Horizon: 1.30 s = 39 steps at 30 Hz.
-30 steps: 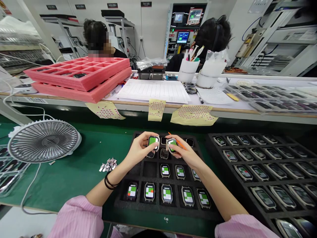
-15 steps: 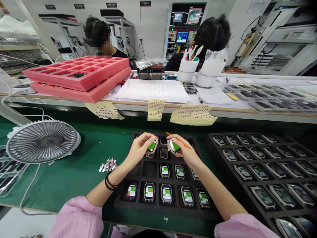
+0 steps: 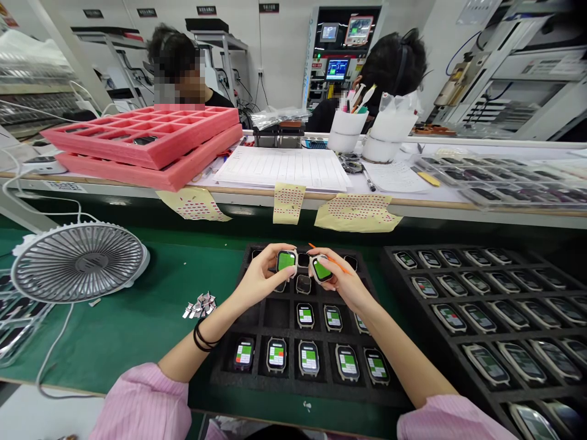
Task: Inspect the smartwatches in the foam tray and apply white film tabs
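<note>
Between the thumb and fingers of my left hand (image 3: 261,278) is a smartwatch (image 3: 287,261) with a green screen, facing up. My right hand (image 3: 346,278) grips a second smartwatch (image 3: 321,269), tilted, its screen also green. A thin orange stick (image 3: 337,263) lies along the right fingers, its tip poking out past them. Both hands are above a black foam tray (image 3: 277,313), whose pockets hold several more watches, such as a lit watch (image 3: 309,357) in the front row. My hands partly cover the tray's back rows.
To the right stands another black tray (image 3: 440,366) full of watches. A fan (image 3: 80,261) and a pile of small metallic pieces (image 3: 200,304) are on the left. Red foam trays (image 3: 151,153) and papers (image 3: 284,168) lie on the shelf ahead, with two people beyond.
The watch in my left hand has turned flatter towards me and shifted slightly right, showing more of its green screen. The right-hand watch has tilted slightly. One person beyond has moved a little left.
</note>
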Tool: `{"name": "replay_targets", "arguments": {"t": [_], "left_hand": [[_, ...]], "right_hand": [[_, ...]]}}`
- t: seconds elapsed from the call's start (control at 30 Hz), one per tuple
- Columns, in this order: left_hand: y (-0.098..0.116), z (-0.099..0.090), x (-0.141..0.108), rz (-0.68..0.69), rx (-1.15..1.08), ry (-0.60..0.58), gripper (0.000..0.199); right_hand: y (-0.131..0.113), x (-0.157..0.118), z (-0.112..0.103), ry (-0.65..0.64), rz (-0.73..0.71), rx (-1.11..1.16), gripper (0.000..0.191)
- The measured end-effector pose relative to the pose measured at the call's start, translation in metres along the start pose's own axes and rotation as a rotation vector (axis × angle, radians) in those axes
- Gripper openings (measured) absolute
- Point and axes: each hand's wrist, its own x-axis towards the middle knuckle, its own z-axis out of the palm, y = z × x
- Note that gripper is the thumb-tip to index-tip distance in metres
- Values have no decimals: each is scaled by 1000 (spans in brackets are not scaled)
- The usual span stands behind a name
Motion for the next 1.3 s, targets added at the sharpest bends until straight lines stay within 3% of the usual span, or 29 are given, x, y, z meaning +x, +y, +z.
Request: {"name": "replay_targets", "arguments": {"t": [0.3,0.8,0.9,1.03,1.13,1.3], "left_hand": [[5,2,-1,-52,21,111,35],[6,1,0,-81,-30,71,33],[3,-1,-1,-25,4,-15,36],[1,-1,-5,32,161,-184,66],[-1,3,-8,145,317,-139,56],[-7,4,-6,491,735,-16,46]], "right_hand": [[-1,-1,1,-6,-5,2,31],[-3,-1,3,22,1,-43,29],[-2,0,2,27,2,2,33],[2,1,1,9,11,41,39],[4,0,2,-45,28,26,43],[3,-7,10,-103,64,-22,44]]}}
